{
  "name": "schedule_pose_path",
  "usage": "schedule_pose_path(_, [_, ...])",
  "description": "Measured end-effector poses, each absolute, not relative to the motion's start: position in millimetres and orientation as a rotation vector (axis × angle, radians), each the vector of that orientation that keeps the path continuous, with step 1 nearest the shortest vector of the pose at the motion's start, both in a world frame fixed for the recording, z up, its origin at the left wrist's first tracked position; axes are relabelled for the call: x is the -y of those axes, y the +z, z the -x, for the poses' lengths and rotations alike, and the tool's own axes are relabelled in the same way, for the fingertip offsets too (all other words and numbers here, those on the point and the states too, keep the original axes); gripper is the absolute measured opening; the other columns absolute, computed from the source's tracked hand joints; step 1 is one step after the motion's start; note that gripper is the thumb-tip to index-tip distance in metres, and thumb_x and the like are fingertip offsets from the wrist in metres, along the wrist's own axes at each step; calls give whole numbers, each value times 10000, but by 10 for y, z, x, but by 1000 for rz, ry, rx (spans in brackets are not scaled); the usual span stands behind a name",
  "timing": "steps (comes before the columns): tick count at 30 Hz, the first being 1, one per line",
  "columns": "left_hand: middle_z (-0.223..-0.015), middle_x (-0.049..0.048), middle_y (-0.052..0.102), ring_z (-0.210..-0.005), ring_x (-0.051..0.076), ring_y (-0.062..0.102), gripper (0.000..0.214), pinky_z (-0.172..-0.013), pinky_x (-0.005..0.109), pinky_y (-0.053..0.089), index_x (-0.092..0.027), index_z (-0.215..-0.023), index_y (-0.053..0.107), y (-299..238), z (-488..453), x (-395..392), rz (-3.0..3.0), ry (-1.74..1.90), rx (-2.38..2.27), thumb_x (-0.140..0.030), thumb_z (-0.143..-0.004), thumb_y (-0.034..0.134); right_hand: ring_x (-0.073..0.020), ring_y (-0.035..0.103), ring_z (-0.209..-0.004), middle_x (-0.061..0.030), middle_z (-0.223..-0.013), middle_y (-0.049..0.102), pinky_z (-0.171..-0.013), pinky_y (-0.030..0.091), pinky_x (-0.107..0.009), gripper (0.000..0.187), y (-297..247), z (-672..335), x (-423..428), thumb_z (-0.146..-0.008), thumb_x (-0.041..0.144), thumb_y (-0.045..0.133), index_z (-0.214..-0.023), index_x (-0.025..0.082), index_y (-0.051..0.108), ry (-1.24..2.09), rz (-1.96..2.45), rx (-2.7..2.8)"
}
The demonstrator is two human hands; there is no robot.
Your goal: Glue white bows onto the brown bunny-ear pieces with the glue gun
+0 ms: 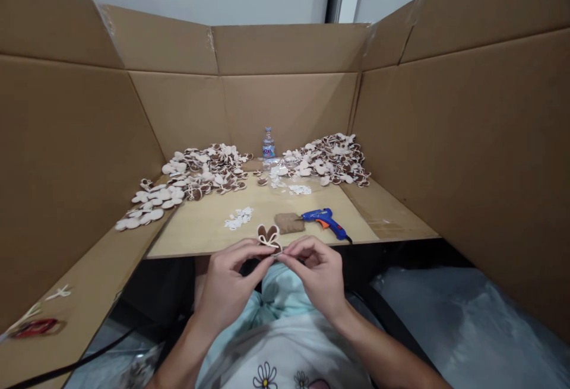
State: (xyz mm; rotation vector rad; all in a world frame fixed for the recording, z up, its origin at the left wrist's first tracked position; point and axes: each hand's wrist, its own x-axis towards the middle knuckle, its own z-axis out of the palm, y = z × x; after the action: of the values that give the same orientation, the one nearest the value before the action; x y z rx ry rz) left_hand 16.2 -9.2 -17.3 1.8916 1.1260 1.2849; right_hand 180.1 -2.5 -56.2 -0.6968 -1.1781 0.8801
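A brown ornament (268, 233) with pale-edged, ear-shaped lobes and a cream bow is held between both hands, above the person's lap and just before the near edge of the board (196, 228). The left hand (236, 273) pinches it between thumb and fingers. The right hand (315, 267) has thumb and forefinger pressed together at its lower edge; whether they grip the ornament or a small piece against it cannot be told. Beyond, a blue glue gun (327, 221) lies with its nozzle at a brown pad (288, 223); small white pieces (239, 218) lie left of the pad. Farther back, a left heap (205, 169) and a right heap (332, 160) of similar ornaments flank an upright bottle (268, 146). Cardboard walls (289, 50) enclose three sides.
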Motion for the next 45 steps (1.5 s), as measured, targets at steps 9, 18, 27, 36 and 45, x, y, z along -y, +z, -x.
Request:
schedule_pose_path(9, [-899,37,767,-850,165,705,99,-782,258,563,-218,-873,749,-120,-142,25,-1612,1145,-998,-245,-792,699,-116,648,-606,37,-677,667,-614,562,-238,347,-519,-1889,-153,-546,245,883,-708,191,581,1338,667,1122])
schedule_pose_path(18, [-755,29,737,-712,158,671,135,-676,258,523,-181,-719,690,-270,-198,-39,-1530,1116,-1018,-223,-655,800,-149,673,-829,-37,-963,711,-749,538,-273,252,-524,-2094,-158,-881,293,614,-1125,239,651,1183,654,1615])
schedule_pose_path(27, [-785,55,771,-756,197,689,91,-716,274,503,-173,-712,766,-376,-245,-55,-1510,903,-1062,-201,-631,797,-175,671,-812,-68,-903,733,-738,521,-275,215,-506,-2194,-211,-804,354,700,-910,168,722,1314,803,1675])
schedule_pose_path(36, [-1067,111,752,-1024,265,682,270,-899,355,513,-172,-902,756,-411,62,-262,-1516,979,-1128,-365,-712,741,-187,668,-651,-82,-755,740,-633,535,-295,335,-458,-2452,-361,-738,454,728,-859,142,749,1356,1000,1765])
schedule_pose_path(45, [-1126,123,681,-939,221,667,276,-830,394,541,-129,-1091,644,-608,417,-1439,-1722,1165,-1706,-309,-896,569,-310,662,-1056,-195,-1188,671,-885,506,-384,520,-365,-2906,-507,-868,363,565,-1317,102,552,268,1779,1787])
